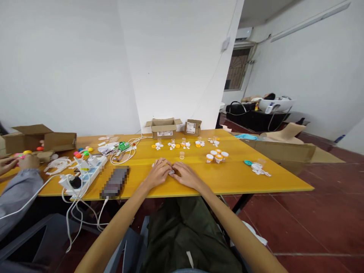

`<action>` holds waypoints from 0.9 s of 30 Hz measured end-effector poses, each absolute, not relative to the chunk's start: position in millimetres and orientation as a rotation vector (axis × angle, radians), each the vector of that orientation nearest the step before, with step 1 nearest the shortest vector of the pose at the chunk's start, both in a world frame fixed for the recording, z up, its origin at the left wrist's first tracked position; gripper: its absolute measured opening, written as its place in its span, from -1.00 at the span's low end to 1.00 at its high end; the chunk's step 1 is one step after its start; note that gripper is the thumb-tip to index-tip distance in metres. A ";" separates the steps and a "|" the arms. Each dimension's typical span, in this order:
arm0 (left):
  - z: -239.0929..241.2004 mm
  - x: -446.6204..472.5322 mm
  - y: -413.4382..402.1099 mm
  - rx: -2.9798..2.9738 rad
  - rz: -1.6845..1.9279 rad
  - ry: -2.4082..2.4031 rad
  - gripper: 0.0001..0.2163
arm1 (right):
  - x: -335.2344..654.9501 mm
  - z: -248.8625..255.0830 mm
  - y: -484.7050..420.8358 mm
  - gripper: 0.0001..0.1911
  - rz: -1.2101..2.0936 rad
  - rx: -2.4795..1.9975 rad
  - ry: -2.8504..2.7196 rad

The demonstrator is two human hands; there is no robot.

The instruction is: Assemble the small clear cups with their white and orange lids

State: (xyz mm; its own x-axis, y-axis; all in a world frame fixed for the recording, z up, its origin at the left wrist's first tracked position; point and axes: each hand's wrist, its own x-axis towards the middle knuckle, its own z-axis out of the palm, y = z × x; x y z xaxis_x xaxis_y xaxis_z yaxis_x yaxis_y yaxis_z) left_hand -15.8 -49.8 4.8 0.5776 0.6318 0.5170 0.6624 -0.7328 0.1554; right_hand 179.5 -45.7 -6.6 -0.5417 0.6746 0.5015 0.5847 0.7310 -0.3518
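Note:
My left hand (pixel 158 173) and my right hand (pixel 185 175) meet over the near edge of the table. Their closed fingers hold a small pale, greyish-white piece (pixel 171 172) between them; most of it is covered, so its kind is unclear. Just beyond the fingers stands a clear plastic cup (pixel 182 155). A bit of white shows at the far side of my left hand. To the right is a cluster of small jars with white and orange lids (pixel 218 156). Farther back lie groups of small white parts (pixel 172 145) with orange rings and clear cups.
A power strip (pixel 90 176) with tangled white cables and a pixelated dark device (pixel 115 182) lie left. Open cardboard boxes (pixel 164 129) stand at the back. A teal ring (pixel 248 163) and white parts (pixel 260 170) lie right. A co-worker's hand (pixel 28 161) is far left.

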 end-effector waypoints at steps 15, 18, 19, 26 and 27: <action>7.7 -15.1 -51.4 -2.714 -0.902 -1.144 -0.78 | 179.9 -9.3 -44.5 -0.91 0.180 -0.942 -2.312; 7.0 -15.4 -50.3 -2.697 -0.907 -1.141 -0.78 | 180.0 -9.9 -44.3 -0.91 0.185 -0.939 -2.307; 6.6 -15.6 -49.8 -2.698 -0.902 -1.137 -0.78 | 180.1 -10.1 -44.3 -0.91 0.185 -0.942 -2.308; 5.8 -15.3 -48.4 -2.727 -0.897 -1.127 -0.79 | 179.9 -11.7 -42.9 -0.91 0.200 -0.928 -2.294; 6.0 -15.0 -48.5 -2.729 -0.896 -1.132 -0.79 | 179.8 -11.6 -42.8 -0.90 0.209 -0.924 -2.291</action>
State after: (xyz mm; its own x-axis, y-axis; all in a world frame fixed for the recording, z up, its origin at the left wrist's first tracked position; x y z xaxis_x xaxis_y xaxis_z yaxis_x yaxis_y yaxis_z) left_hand -15.0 -48.5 6.0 0.5630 0.6320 0.5325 0.6632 -0.7300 0.1652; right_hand 179.8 -42.8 -11.6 -0.5400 0.6677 0.5124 0.5641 0.7389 -0.3684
